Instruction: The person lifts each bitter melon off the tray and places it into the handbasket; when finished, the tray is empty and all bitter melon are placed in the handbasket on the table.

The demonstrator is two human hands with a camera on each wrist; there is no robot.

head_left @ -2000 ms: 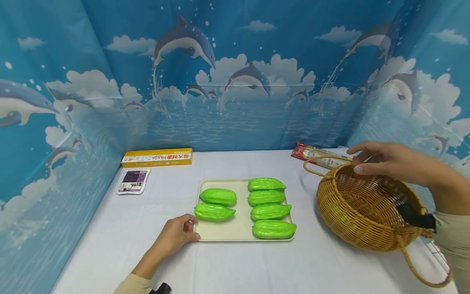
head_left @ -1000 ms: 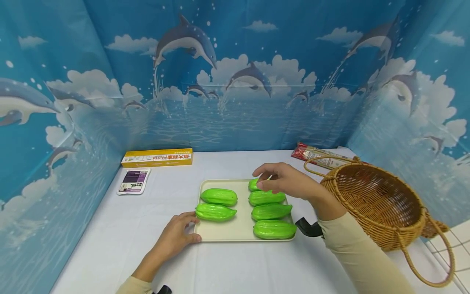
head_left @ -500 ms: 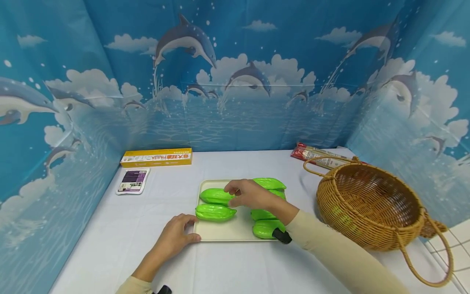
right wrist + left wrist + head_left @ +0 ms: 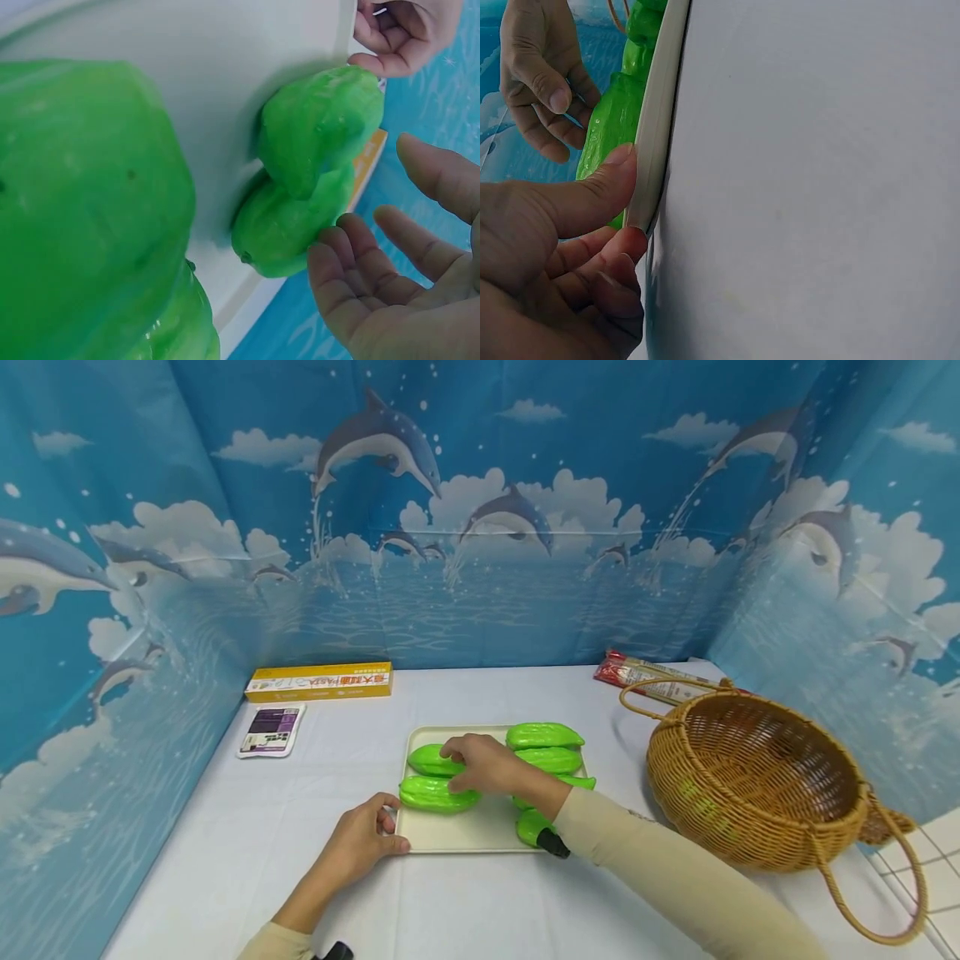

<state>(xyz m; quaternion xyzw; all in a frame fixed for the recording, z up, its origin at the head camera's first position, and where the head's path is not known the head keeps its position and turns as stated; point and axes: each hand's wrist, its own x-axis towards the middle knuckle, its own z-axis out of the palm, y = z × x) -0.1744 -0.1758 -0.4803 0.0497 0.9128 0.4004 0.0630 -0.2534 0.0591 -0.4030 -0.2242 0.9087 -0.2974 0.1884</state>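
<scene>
Six green bitter gourds lie on a cream tray (image 4: pixel 420 837) at the middle of a white-clothed desk (image 4: pixel 480 910), two in the left column and four in the right. The left hand (image 4: pixel 358 843) pinches the tray's near left corner, thumb (image 4: pixel 592 196) on the rim and curled fingers beneath, probably to keep the tray from sliding while the other hand works over it. The right hand (image 4: pixel 483 764) reaches across the right column to the left one; its fingers (image 4: pixel 352 262) are spread apart and gently bent, not closed on anything. In the right-wrist view they are just beside the rear left gourd (image 4: pixel 429 761), and whether they touch it cannot be told. The front left gourd (image 4: pixel 431 794) lies just beside it, nearer the left hand. An empty wicker basket (image 4: pixel 757 793) with loop handles stands tilted, well to the right of the tray. At the rear of the desk lie a yellow pasta box (image 4: pixel 320 682), a purple packet (image 4: pixel 272 730) and a red-ended wrapped packet (image 4: pixel 637 675).
</scene>
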